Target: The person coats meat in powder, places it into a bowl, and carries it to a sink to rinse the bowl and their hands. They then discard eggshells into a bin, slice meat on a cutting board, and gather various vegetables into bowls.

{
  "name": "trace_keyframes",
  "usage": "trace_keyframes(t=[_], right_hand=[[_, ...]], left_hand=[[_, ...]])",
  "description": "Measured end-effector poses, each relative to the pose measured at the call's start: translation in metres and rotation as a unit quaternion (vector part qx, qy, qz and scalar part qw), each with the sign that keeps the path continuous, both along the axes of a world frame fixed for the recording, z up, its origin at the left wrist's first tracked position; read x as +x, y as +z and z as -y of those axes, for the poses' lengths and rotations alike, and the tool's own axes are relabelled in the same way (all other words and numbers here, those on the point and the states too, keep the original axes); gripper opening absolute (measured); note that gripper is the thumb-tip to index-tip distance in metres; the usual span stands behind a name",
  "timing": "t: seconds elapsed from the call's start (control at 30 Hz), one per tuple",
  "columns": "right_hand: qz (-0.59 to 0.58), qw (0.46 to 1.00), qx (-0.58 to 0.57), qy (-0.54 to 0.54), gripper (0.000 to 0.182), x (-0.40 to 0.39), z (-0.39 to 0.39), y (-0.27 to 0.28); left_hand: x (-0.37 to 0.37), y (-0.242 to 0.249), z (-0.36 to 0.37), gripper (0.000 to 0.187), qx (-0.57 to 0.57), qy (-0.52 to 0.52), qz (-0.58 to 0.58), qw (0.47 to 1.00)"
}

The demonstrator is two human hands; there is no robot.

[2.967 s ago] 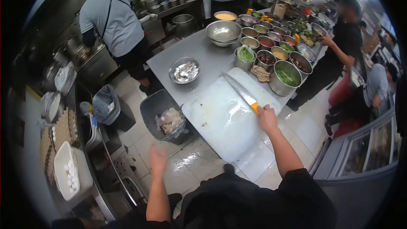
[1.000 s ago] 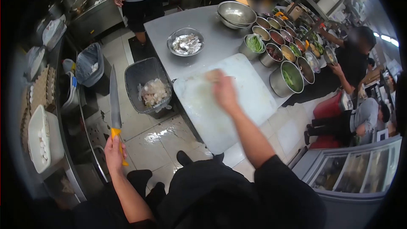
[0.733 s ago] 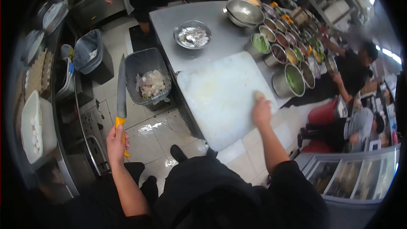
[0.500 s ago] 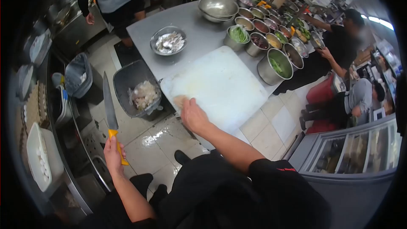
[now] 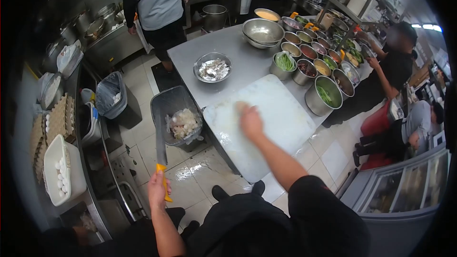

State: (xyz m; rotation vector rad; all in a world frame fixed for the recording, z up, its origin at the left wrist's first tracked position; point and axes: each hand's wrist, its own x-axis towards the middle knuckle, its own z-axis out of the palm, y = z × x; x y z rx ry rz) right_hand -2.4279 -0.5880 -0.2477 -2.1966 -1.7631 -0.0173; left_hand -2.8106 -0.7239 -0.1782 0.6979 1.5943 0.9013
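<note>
My left hand (image 5: 158,190) is closed round the yellow handle of a large knife (image 5: 163,167). Its blade points away from me, over the near side of a black bin (image 5: 157,107). Pale, wet-looking scraps lie in that bin. On the white cutting board (image 5: 281,109), my right hand (image 5: 251,123) is reaching near the middle, blurred by motion. A pale tan thing (image 5: 241,106) shows at its fingertips, too smeared to name. The board lies at the near end of a steel table (image 5: 188,52).
A steel bowl (image 5: 196,72) with whitish pieces stands behind the board. Several pots of vegetables, one a tall green-filled pot (image 5: 318,107), line the right side. Egg trays (image 5: 62,119) and a white egg tub (image 5: 71,176) sit left. Co-workers stand behind the table and at right.
My right hand has moved from the board's near left edge toward its middle. The knife has swung from the bin's left to across its side. The view has shifted, showing more of the background.
</note>
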Motion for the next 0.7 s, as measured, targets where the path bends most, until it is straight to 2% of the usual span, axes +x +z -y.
trace_keyframes(t=[0.03,0.1,0.2,0.3,0.4,0.43,0.5,0.57,0.6,0.67,0.7], right_hand=[[-0.049,0.998,-0.028,0.028,0.038,-0.044,0.007,0.012],[-0.140,0.971,-0.024,0.193,0.041,-0.103,0.039,0.047],[-0.248,0.926,0.013,0.284,0.041,-0.152,0.059,0.088],[-0.189,0.873,0.030,0.448,0.041,-0.172,0.064,0.096],[-0.142,0.861,0.023,0.488,0.037,-0.185,0.050,0.096],[-0.140,0.857,0.080,0.490,0.037,-0.186,0.035,0.092],[-0.122,0.869,0.151,0.455,0.033,-0.195,-0.005,0.088],[-0.118,0.910,0.101,0.385,0.030,-0.200,-0.058,0.083],[-0.141,0.895,0.166,0.390,0.031,-0.196,-0.081,0.081],[-0.125,0.924,0.172,0.319,0.030,-0.198,-0.097,0.109],[-0.154,0.919,0.172,0.320,0.029,-0.198,-0.094,0.123]], left_hand=[[0.004,-0.003,0.002,0.026,-0.006,0.007,0.005,1.000],[0.008,-0.017,0.002,0.025,0.001,-0.006,0.053,0.999],[0.023,-0.009,0.003,0.024,0.018,-0.008,0.105,0.994],[0.031,0.002,0.011,0.022,0.033,-0.046,0.159,0.986],[0.029,0.006,0.025,0.022,0.041,-0.064,0.209,0.975],[0.026,0.008,0.031,0.021,0.043,-0.058,0.224,0.972],[0.020,0.011,0.049,0.021,0.041,-0.043,0.246,0.967],[0.013,0.012,0.067,0.020,0.033,-0.031,0.260,0.965],[0.011,0.008,0.077,0.022,0.032,-0.018,0.240,0.970],[0.007,-0.003,0.093,0.025,0.028,0.010,0.200,0.979],[0.005,-0.010,0.096,0.026,0.042,-0.005,0.087,0.995]])
